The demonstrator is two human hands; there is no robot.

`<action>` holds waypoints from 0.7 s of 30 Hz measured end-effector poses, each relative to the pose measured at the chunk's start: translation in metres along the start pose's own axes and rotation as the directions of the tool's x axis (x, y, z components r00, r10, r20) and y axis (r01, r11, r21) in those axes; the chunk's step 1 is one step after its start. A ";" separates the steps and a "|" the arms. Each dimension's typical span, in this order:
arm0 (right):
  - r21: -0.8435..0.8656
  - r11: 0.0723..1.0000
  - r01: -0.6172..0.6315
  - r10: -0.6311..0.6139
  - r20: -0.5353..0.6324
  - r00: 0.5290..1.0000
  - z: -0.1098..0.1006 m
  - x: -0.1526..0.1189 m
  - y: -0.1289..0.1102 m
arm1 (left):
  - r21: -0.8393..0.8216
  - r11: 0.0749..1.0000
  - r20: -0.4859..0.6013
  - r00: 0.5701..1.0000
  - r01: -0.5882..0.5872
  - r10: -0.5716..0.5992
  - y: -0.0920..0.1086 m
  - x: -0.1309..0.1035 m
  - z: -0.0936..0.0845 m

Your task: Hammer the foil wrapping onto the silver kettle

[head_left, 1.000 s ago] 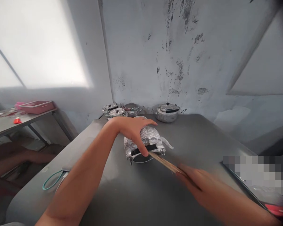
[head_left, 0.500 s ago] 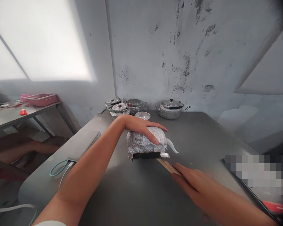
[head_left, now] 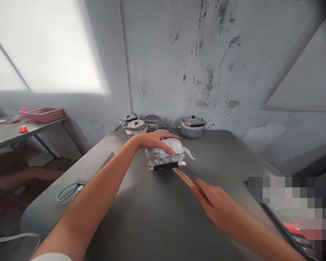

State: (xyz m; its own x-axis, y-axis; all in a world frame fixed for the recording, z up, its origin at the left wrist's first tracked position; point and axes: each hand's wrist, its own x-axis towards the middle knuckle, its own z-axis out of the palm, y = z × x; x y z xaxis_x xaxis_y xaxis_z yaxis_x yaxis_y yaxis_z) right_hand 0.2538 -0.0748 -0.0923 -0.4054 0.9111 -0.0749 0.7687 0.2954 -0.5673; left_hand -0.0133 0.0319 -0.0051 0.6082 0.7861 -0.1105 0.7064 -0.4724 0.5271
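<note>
Embossed silver kettle [head_left: 165,155] lying on its side on the grey metal table [head_left: 157,217], a little way in from the far edge, spout [head_left: 189,154] pointing right, black handle [head_left: 166,166] along the near side facing the camera. Left hand [head_left: 154,140] laid flat over the top of the kettle, palm down, fingers spread and curved across the patterned body, pressing on it rather than wrapped around it. Right hand [head_left: 210,197] closed around the near end of a thin wooden stick [head_left: 183,176], fingers together along the shaft. Stick angled up and left, far end reaching the kettle just under the black handle; whether inside the opening or only against it, impossible to tell.

Behind the kettle, by the stained wall: three small lidded silver pots [head_left: 136,123] bunched together, and one larger lidded pot [head_left: 191,127] off to the right, well apart from the hands. Near the left edge of the table, a flat grey phone-like slab [head_left: 95,166] with a teal cord loop [head_left: 66,192] beside it. Further left, a separate table [head_left: 13,132] carrying a pink tray [head_left: 43,114] and small red bits.
</note>
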 end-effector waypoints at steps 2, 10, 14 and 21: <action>0.000 1.000 -0.019 0.019 -0.009 1.000 0.002 0.003 0.000 | 0.001 1.000 -0.097 0.995 -0.017 0.017 -0.001 -0.002 0.003; -0.008 1.000 -0.009 0.009 0.000 1.000 0.012 0.013 0.002 | 0.212 0.977 -0.159 0.986 -0.016 0.051 0.027 -0.018 0.024; -0.021 0.999 -0.027 0.027 0.026 0.999 0.013 0.012 -0.002 | 0.323 0.946 -0.175 0.981 -0.023 0.084 0.028 -0.012 0.030; -0.007 0.998 -0.060 0.060 -0.002 0.998 0.016 0.014 -0.007 | 0.212 0.976 -0.214 0.977 0.040 0.006 0.008 -0.005 0.019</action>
State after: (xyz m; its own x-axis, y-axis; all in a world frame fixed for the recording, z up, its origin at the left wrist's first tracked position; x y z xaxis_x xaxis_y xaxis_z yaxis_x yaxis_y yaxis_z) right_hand 0.2351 -0.0688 -0.1022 -0.3579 0.9276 -0.1071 0.7948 0.2424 -0.5564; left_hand -0.0040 0.0169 -0.0162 0.5209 0.8503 0.0759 0.7911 -0.5142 0.3314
